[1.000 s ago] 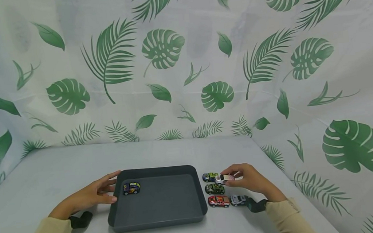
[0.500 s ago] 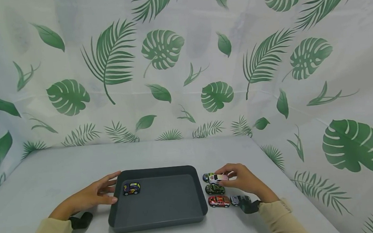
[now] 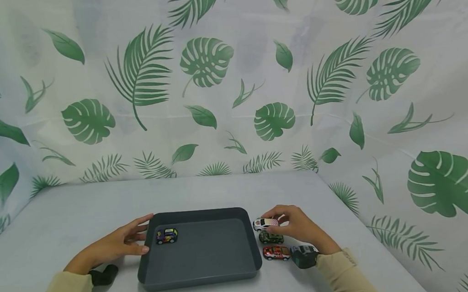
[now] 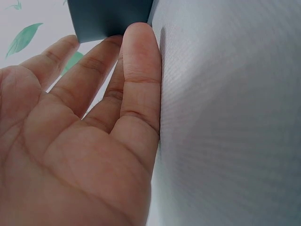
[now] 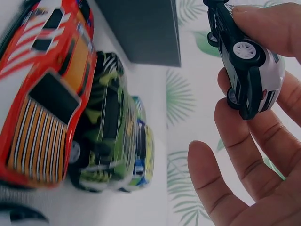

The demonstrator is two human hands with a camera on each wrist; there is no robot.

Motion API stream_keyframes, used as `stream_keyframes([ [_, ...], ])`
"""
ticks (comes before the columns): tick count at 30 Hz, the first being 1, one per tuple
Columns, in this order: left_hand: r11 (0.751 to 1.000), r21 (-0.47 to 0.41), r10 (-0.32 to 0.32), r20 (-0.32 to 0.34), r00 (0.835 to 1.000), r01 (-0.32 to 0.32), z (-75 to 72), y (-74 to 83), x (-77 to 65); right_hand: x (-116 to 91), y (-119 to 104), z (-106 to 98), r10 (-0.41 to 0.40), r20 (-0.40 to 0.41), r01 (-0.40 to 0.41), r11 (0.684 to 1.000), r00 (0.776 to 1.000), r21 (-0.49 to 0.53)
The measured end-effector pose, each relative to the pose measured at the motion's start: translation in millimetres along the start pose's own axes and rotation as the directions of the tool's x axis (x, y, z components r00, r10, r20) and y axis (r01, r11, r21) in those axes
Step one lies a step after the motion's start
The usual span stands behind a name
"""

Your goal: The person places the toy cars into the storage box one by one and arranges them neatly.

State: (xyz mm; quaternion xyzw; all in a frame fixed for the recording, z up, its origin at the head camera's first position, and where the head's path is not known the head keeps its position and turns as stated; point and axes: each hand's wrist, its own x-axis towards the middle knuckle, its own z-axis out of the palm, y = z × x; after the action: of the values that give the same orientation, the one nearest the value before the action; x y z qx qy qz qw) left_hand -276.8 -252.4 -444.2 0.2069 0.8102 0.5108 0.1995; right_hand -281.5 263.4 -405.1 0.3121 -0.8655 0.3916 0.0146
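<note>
My right hand (image 3: 296,227) pinches a white toy car (image 3: 265,223) between thumb and fingers, raised beside the tray's right rim. In the right wrist view the car's wheels and dark underside show. My left hand (image 3: 115,244) rests against the left side of a dark grey baking tray (image 3: 201,258), thumb and fingers extended along its wall. A purple and yellow toy car (image 3: 167,236) stands inside the tray at the far left. Below the raised car sit a green camouflage toy car (image 3: 271,238) and a red one (image 3: 276,252).
A grey toy car (image 3: 306,249) is partly covered by the right wrist's camera (image 3: 302,260). The yellow-green and blue toy car (image 5: 146,150) shows behind the camouflage one in the right wrist view. A leaf-printed cloth (image 3: 216,133) hangs behind the white table (image 3: 98,198).
My right hand has carried the white toy car leftward to the tray's right rim, now covering the yellow-green car in the head view. My left hand has stayed at the tray.
</note>
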Motion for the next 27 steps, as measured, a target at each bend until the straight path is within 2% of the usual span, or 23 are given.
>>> stream_keyframes([
  [16,1.000,0.009,0.001,-0.005,1.000,-0.001,0.5,0.5,1.7,15,-11,16,-0.004,0.018,0.004,1.000,1.000,0.014],
  [27,1.000,0.019,0.010,-0.009,1.000,-0.010,-0.2,-1.2,1.2,21,-22,27,-0.009,0.031,0.007,0.998,0.999,0.061],
])
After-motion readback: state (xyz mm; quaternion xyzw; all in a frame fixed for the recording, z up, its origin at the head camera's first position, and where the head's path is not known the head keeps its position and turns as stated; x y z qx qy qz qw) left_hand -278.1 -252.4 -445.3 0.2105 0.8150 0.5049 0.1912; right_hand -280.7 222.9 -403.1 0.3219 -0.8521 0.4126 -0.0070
